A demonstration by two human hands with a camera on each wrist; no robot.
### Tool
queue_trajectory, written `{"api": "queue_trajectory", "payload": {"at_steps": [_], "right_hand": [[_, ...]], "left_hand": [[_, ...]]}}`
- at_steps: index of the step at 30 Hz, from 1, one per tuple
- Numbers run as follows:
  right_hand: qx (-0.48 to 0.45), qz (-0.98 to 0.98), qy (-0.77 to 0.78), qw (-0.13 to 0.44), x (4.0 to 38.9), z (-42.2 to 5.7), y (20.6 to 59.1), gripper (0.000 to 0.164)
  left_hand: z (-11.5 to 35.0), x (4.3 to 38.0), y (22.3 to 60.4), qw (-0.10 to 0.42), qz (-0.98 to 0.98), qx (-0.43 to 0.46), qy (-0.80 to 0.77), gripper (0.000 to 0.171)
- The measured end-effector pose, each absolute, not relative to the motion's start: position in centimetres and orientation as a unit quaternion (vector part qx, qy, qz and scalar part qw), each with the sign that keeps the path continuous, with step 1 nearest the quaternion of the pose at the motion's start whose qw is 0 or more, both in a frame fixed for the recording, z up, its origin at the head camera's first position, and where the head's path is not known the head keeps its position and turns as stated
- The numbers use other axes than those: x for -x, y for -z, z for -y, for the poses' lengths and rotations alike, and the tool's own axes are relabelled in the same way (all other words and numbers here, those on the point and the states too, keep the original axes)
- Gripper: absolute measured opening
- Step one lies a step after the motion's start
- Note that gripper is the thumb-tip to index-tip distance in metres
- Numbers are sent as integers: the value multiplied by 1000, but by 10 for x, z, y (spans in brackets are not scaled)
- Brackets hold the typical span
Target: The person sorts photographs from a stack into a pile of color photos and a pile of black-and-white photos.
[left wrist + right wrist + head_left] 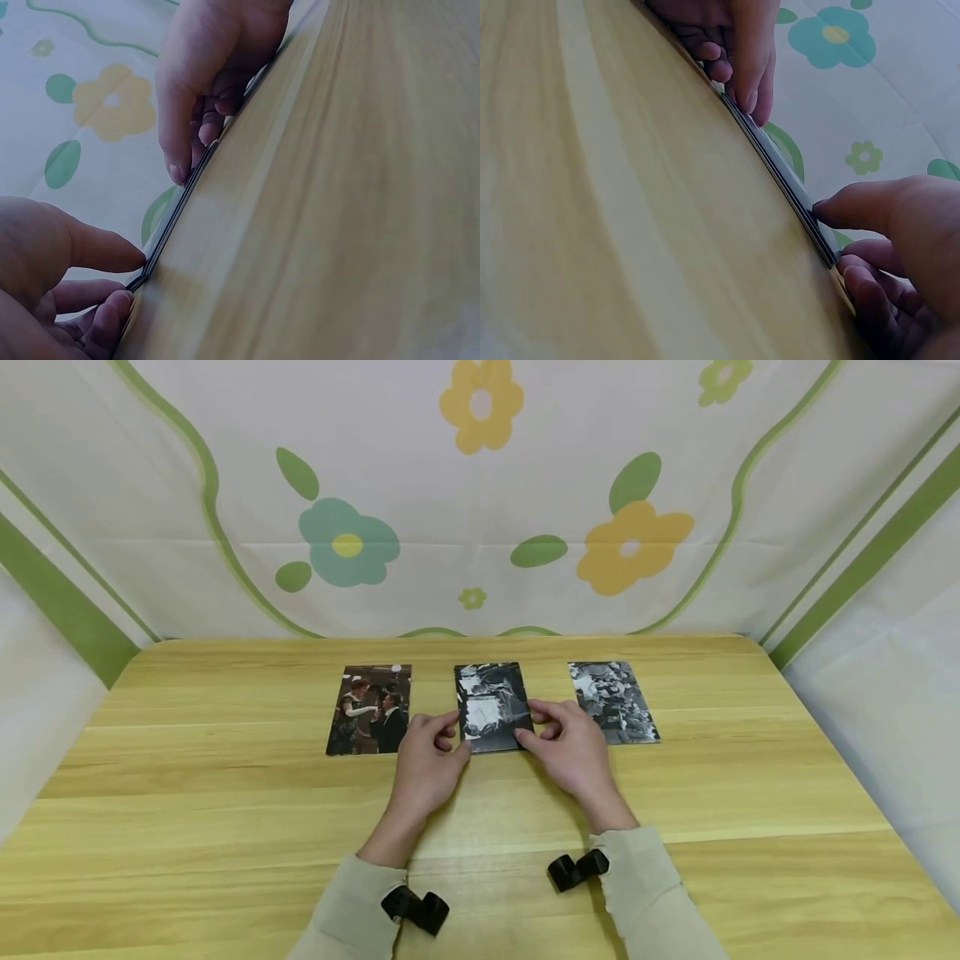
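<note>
In the head view, a black-and-white photo card (pixel 491 693) lies at the middle of the table, top of a thin stack whose layered dark edges (pixel 180 202) show in both wrist views. My left hand (pixel 429 764) holds the stack's left side, thumb at the near left corner and fingers along the edge. On the opposite side my right hand (pixel 573 750) grips it, its thumb over the near right corner and index finger on the right edge. The stack lies close to the tabletop, its edges roughly lined up.
Left of the stack lies a colour photo card (pixel 371 710) of two people. To the right, another black-and-white photo card (pixel 617 702) is partly overlapped by my right hand. A flowered cloth (pixel 450 502) hangs behind the wooden table (pixel 225 810).
</note>
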State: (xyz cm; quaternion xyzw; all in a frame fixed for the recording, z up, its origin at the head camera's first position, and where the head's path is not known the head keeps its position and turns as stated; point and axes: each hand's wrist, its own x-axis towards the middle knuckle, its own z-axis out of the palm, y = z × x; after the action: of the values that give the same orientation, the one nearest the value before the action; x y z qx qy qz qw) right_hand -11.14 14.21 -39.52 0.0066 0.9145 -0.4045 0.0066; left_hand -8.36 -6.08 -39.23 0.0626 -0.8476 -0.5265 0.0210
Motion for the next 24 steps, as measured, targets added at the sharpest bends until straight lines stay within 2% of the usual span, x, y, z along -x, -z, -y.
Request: {"api": "queue_trajectory", "payload": {"at_steps": [13,24], "right_hand": [[-12,-897,442,-3,111,-141,397,51],[-15,-860,510,13,109,-141,382,52]], "left_hand": [[63,82,392,24,829,-70,555,45],[65,80,388,34,759,-113,640,35]]}}
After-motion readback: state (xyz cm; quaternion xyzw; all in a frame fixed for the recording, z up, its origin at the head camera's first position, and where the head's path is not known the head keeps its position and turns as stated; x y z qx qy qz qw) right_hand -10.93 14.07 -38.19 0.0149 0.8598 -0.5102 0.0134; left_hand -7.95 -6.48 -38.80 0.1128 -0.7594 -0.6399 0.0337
